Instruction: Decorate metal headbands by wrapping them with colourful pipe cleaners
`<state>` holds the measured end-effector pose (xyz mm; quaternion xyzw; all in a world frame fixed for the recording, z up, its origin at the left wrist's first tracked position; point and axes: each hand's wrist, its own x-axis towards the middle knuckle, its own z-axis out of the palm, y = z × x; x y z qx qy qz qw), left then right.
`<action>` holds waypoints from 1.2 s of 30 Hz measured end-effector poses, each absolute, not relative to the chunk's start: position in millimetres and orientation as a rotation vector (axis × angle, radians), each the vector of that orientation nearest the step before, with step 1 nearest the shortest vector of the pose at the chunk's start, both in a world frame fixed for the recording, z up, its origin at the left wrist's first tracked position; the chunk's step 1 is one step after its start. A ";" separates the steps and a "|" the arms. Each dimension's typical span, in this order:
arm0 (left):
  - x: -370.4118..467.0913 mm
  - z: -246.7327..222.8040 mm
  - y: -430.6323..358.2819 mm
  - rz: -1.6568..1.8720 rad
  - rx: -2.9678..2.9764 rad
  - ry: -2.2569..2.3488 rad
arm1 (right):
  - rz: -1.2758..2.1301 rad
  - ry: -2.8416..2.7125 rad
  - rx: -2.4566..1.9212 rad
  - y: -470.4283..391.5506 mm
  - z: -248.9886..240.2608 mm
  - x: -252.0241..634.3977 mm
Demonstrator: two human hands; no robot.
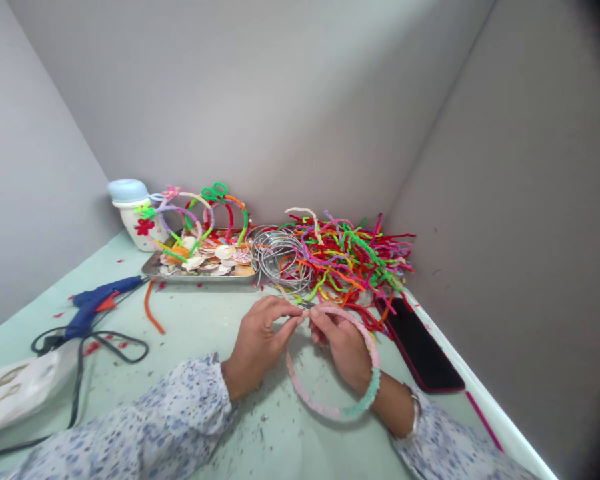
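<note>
Head camera: a ring wrapped in pale pink and mint pipe cleaner (375, 358) is held up between both hands, near the middle of the counter (195, 333). Its broad, open face turns toward the viewer; its longer axis slants from the pinched far-left end to the mint stretch at near right. Whether its near edge touches the surface, I cannot tell.

The counter is pale green and flecked with red and dark scraps, with plain grey walls (280, 100) behind it and on both sides. At left lie a blue glue gun (93, 303), its dark cord looped nearby, and a white bag (25, 390). Far left, a metal tray (205, 280) holds decorated headbands and round pieces, just beside a white bottle with a blue lid (130, 213). A coil of silvery wire (280, 283) and a tangled heap of pipe cleaners (363, 260) fill the far middle; a dark phone (425, 347) lies at right.

Both forearms reach in from the near side in patterned sleeves. The left hand (260, 340) pinches the ring's far-left end between thumb and index finger; the right hand (347, 347), wrist passing behind the ring, grips it right beside, fingers curled.
</note>
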<state>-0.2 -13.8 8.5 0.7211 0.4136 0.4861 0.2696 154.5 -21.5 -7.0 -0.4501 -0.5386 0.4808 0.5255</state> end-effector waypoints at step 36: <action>-2.6 2.6 -9.0 1.323 2.179 1.163 | 1.244 -1.176 -0.872 -16.0 -20.1 157.5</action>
